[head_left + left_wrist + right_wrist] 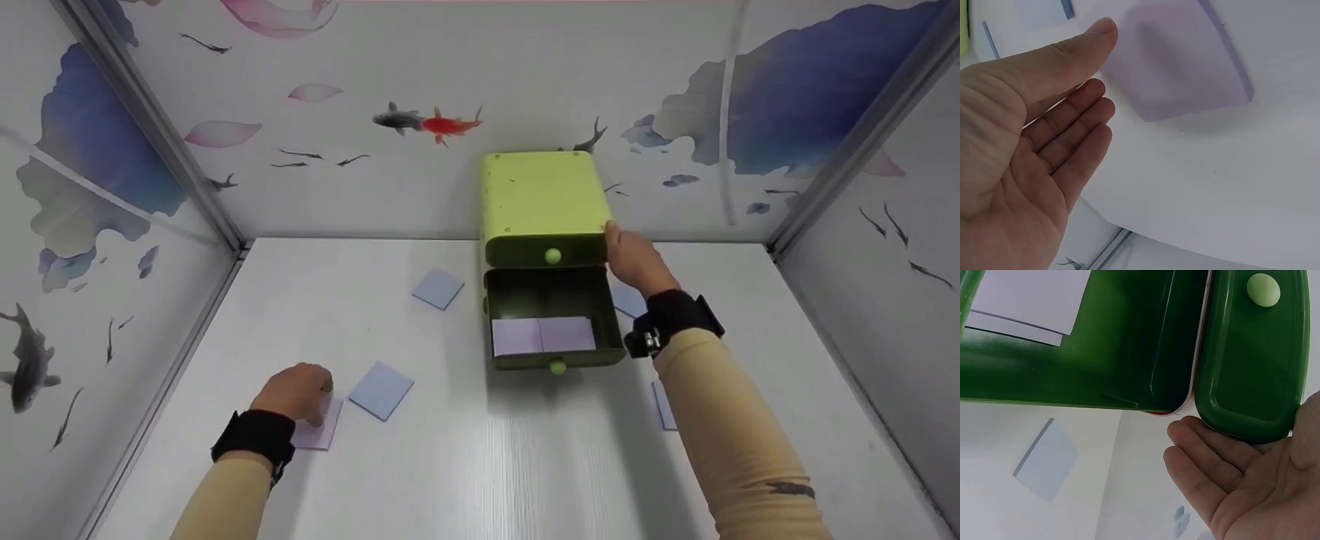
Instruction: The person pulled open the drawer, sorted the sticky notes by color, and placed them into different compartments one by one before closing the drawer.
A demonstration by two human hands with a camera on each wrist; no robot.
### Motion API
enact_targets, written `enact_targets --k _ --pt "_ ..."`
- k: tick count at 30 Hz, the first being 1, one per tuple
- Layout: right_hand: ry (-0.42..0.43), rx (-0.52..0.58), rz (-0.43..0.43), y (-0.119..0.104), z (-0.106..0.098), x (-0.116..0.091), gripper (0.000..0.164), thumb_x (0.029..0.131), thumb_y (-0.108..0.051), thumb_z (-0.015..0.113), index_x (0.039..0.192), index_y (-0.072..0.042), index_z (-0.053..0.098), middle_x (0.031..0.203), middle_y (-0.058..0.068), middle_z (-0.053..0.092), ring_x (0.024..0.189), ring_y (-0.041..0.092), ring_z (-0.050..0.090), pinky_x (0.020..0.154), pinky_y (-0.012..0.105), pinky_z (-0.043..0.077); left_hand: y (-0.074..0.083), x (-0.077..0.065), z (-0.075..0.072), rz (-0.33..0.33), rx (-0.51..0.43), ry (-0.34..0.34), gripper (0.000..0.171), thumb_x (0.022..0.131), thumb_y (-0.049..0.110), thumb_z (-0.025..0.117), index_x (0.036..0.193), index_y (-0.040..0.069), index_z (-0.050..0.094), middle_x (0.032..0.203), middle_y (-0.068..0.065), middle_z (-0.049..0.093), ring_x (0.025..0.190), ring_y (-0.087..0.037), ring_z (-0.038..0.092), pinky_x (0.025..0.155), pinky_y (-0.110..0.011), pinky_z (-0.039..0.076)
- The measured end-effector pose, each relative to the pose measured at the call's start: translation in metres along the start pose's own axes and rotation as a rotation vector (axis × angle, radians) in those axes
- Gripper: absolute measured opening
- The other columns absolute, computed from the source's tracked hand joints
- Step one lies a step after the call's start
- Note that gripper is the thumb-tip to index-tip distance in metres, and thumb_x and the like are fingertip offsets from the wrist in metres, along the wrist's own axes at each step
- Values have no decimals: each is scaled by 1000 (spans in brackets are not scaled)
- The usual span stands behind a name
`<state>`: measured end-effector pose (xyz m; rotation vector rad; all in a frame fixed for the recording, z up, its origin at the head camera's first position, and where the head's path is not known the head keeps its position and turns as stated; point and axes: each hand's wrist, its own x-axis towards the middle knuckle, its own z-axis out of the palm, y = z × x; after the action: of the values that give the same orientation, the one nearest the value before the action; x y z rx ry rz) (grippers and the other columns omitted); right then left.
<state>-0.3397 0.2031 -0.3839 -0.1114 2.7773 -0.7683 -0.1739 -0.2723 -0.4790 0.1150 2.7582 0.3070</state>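
On the left of the table, my left hand [294, 391] hovers at a light purple square tile [319, 439]. The left wrist view shows its thumb and fingers apart, beside the purple tile [1185, 62] without gripping it. My right hand [637, 261] rests against the right side of a green two-drawer box [544, 195], near the upper drawer's front; its fingers look fairly straight in the right wrist view. The lower drawer [559, 361] is pulled out, with light purple tiles [568, 334] lying side by side inside. The upper drawer is closed.
A blue tile [381, 391] lies just right of my left hand, and another blue tile [438, 289] left of the box. Right of it, my right arm partly covers two more blue tiles [628, 298]. Painted wall panels [360, 195] stand behind and at both sides.
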Motion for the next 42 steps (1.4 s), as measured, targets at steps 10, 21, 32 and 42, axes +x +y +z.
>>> enact_targets --k 10,21,32,42 --pt "-10 -13 3 6 -3 2 80 103 -45 -5 146 14 28 152 33 29 140 47 31 116 55 26 -1 -7 17 134 170 51 67 52 2 89 109 -3 54 102 -17 57 90 -30 56 81 -48 54" --pt "7 -9 4 2 -3 0 80 104 -44 -4 144 14 32 151 33 32 138 47 34 116 55 27 -9 3 24 145 188 106 63 47 6 92 99 1 56 94 -12 57 85 -26 54 82 -47 53" --pt "2 -15 -8 2 -3 1 81 104 -45 -4 134 13 44 147 34 36 136 48 37 114 56 29 -10 13 23 114 128 86 56 58 5 90 103 2 57 98 -13 62 86 -26 59 80 -46 54" --pt "9 -9 -6 1 0 1 80 104 -44 -3 140 14 39 149 33 34 137 47 36 114 55 29 -8 14 16 115 47 145 17 81 -6 68 97 1 73 99 -14 72 95 -33 66 88 -48 53"
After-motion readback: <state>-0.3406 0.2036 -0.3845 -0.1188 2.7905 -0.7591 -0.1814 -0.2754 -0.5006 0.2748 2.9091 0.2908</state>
